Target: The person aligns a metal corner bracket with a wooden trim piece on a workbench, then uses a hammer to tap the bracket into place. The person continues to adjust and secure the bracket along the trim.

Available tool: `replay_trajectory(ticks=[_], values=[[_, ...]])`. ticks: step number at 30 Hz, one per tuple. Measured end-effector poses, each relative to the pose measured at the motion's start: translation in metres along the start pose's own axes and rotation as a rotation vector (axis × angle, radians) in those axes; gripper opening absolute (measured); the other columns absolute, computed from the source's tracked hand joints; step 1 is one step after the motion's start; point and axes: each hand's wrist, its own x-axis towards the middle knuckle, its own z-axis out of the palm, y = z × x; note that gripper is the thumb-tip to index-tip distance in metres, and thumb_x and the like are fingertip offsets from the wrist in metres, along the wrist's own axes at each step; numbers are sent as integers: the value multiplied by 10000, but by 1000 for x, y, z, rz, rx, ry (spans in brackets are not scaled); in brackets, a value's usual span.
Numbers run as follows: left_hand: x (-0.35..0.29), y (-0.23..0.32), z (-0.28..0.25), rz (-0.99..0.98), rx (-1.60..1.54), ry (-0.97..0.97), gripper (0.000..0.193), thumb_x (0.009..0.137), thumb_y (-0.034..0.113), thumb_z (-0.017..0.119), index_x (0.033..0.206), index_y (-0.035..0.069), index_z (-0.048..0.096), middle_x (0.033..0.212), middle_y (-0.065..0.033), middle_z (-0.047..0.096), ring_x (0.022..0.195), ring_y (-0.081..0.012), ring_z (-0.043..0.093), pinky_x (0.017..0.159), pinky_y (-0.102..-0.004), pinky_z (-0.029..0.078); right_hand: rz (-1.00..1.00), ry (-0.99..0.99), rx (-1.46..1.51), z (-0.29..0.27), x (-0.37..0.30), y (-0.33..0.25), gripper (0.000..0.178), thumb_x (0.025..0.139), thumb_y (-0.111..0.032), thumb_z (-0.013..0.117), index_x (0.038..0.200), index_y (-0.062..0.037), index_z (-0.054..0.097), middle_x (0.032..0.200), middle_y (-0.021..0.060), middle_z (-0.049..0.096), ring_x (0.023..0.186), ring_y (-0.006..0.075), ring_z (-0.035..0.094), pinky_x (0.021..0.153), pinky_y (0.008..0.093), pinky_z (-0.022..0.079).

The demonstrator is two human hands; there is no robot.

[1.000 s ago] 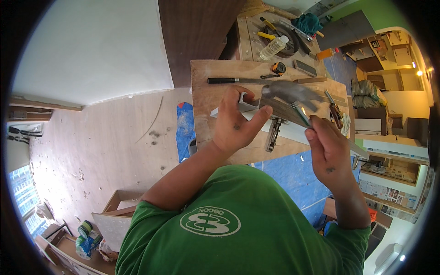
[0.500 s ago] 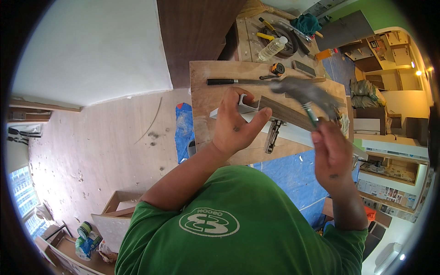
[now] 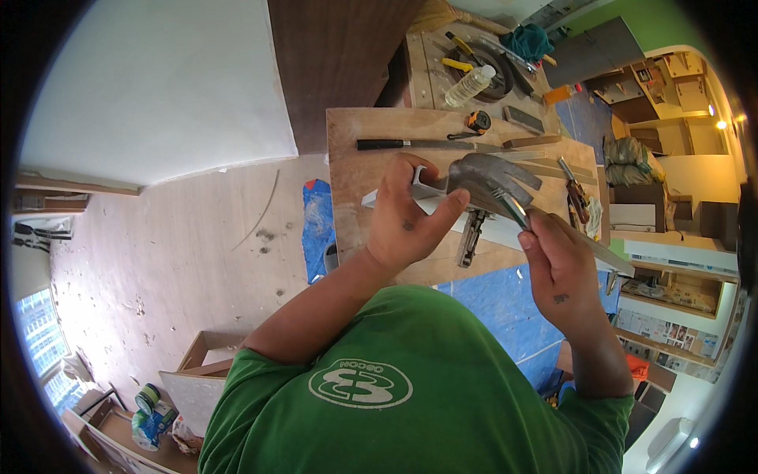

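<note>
My right hand (image 3: 559,268) grips a claw hammer by its handle, fingers wrapped round it. The dark steel hammer head (image 3: 491,174) is low over the long panel (image 3: 505,231), close to my left thumb; whether it touches is unclear. My left hand (image 3: 403,213) is closed on a pale channel-shaped profile (image 3: 427,188) at the panel's left end, its fingers curled over the far side and its thumb toward the hammer. A metal cabinet hinge (image 3: 470,239) juts from the panel's near side. The hammer head hides part of the panel and profile.
Beneath lies a wooden worktop (image 3: 355,126). On it are a black-handled file (image 3: 383,144), a tape measure (image 3: 478,120), wood strips (image 3: 530,142) and pliers-like tools (image 3: 576,197). Behind stands another table with a clear bottle (image 3: 470,84). Blue sheeting (image 3: 493,296) covers floor nearby.
The hammer has come down and left from a raised, blurred position to the panel near my left thumb. My right hand moved slightly left with it; my left hand keeps its place.
</note>
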Motion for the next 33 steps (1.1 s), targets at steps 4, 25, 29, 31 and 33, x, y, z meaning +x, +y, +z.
replay_trajectory(ticks=[4,25,29,31,33], values=[[2,1,-1,-6,18,6,417,829,220,873,1038,31,566,937,-122,621,877,-252,611,799,-385,495,-63,131,-11,-5,4,2,167,1037,-49,625,1179,38,604,921,198,630,775,368,632,706,398,508],[4,1,2,0,0,22,391,845,220,880,1025,27,592,928,-96,642,882,-204,599,814,-359,484,-36,18,-23,4,2,5,138,1025,-44,630,1135,32,594,912,200,617,777,386,617,708,409,502],[5,-1,1,17,6,19,426,831,217,879,1060,28,573,934,-115,618,874,-244,608,798,-383,497,29,56,21,-7,7,8,113,1040,-66,623,1102,27,608,852,165,590,725,316,573,677,363,475],[6,-3,2,54,-11,28,441,828,209,874,1089,25,570,942,-127,611,867,-268,618,786,-398,506,128,99,98,-8,6,14,114,1055,-84,614,1092,23,618,819,124,572,696,239,541,655,333,455],[7,-8,6,107,-67,46,440,833,193,868,1119,19,582,958,-128,615,871,-266,622,788,-397,507,200,127,225,-4,1,25,127,1068,-97,602,1102,23,625,805,80,547,704,170,497,649,307,435]])
